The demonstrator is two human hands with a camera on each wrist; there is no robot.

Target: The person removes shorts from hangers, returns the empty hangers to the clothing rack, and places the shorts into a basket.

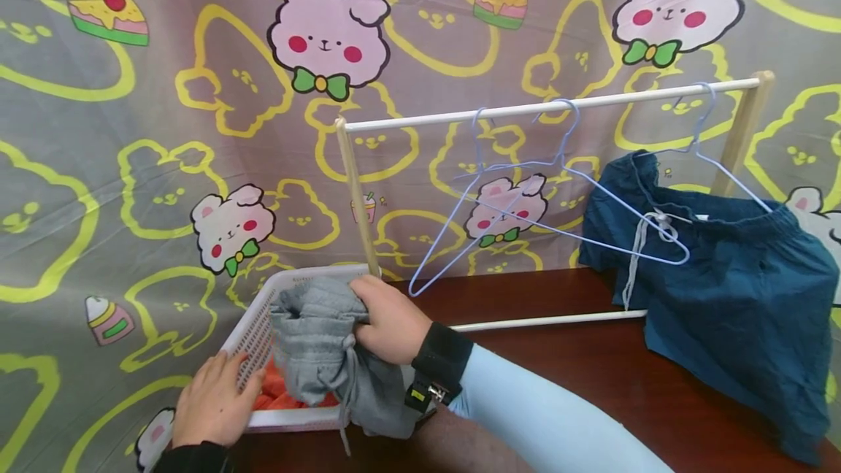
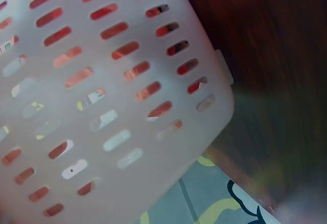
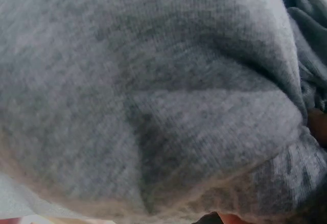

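Where the scene begins at the left, a grey cloth (image 1: 154, 188) printed with yellow outlines and white rabbit heads hangs behind everything. The left hand (image 1: 213, 400) rests on the left rim of a white perforated basket (image 1: 296, 420), its fingers extended and clenching nothing; the left wrist view is mostly taken up by the slotted basket wall. Orange fabric (image 1: 274, 387) lies inside the basket. Next comes a grey drawstring garment (image 1: 312, 345), bunched above the basket, its lower part and cord falling past the near rim. At its right side the right hand (image 1: 394, 323) grips it, thumb showing, some fingers hidden by cloth; grey fabric fills nearly all of the right wrist view. Beyond stands a rack (image 1: 420, 120) with wooden posts and white bars, its left post by the basket's far corner. Two overlapping pale blue hangers (image 1: 480, 155) hang from its top bar. Farther right, dark blue shorts (image 1: 736, 283) with a pale cord hang on another hanger, above the dark red-brown table (image 1: 545, 367).
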